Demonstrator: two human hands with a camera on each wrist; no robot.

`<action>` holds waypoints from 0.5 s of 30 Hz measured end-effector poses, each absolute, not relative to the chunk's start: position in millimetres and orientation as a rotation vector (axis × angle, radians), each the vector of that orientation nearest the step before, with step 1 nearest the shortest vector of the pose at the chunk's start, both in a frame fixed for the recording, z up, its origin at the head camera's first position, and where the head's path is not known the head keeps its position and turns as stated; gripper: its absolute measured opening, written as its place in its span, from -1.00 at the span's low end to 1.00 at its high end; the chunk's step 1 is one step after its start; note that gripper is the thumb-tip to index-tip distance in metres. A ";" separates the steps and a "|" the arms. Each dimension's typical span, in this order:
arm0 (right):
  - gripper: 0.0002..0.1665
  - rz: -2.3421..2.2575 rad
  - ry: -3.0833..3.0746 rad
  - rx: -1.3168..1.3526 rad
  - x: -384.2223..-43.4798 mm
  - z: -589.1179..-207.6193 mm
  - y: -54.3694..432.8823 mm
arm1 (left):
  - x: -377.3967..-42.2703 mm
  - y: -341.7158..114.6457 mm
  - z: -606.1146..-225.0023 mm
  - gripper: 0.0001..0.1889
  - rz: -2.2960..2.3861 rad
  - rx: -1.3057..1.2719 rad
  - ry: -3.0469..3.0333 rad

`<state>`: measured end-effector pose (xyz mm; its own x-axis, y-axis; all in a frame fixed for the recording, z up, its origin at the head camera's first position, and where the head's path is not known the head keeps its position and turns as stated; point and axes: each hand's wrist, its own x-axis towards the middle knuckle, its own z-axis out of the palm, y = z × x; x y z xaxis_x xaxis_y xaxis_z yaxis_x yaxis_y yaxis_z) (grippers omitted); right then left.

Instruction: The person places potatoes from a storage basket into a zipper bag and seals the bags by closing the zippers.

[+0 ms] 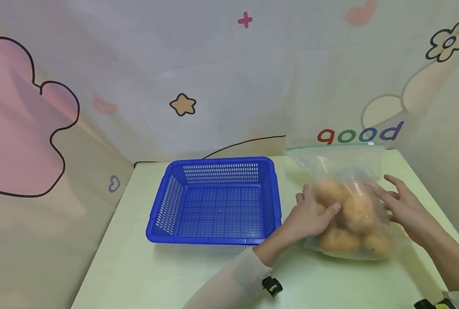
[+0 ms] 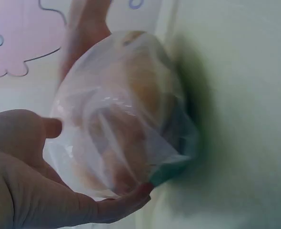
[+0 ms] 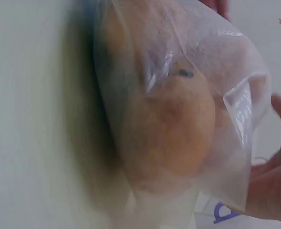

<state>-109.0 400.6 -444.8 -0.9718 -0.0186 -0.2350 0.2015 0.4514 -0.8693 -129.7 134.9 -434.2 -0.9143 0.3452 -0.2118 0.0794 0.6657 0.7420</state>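
Note:
A clear plastic zip bag (image 1: pixel 353 161) holding several potatoes (image 1: pixel 358 212) stands upright at the right of the table, its zip strip along the top. My left hand (image 1: pixel 310 214) grips the bag's left side, with the thumb across the front and the fingers along the edge. At the right side, my right hand (image 1: pixel 407 208) has its fingers spread, one fingertip touching the plastic. The left wrist view shows the left hand (image 2: pixel 50 181) cupped beside the bag. In the right wrist view, the bag's edge partly covers the right hand (image 3: pixel 274 181).
An empty blue plastic basket (image 1: pixel 221 210) with slotted walls sits left of the bag on the pale table (image 1: pixel 125 262). Behind it hangs a printed cloth (image 1: pixel 229 81) with cartoon shapes and lettering.

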 end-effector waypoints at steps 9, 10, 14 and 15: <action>-0.01 -1.372 2.561 0.056 -88.6 -446.2 389.8 | -116.6 122.5 -442.8 0.01 1.088 0.378 2.521; 0.02 -1.327 2.595 0.059 -87.8 -443.7 387.7 | -114.7 117.7 -437.8 0.02 1.085 0.416 2.521; 0.13 -1.087 2.788 0.004 -85.4 -423.8 382.4 | -110.7 86.0 -402.5 -0.01 0.986 0.690 2.557; 0.15 -1.033 2.850 -0.024 -85.5 -416.5 380.3 | -112.8 76.3 -391.1 -0.04 0.945 0.768 2.581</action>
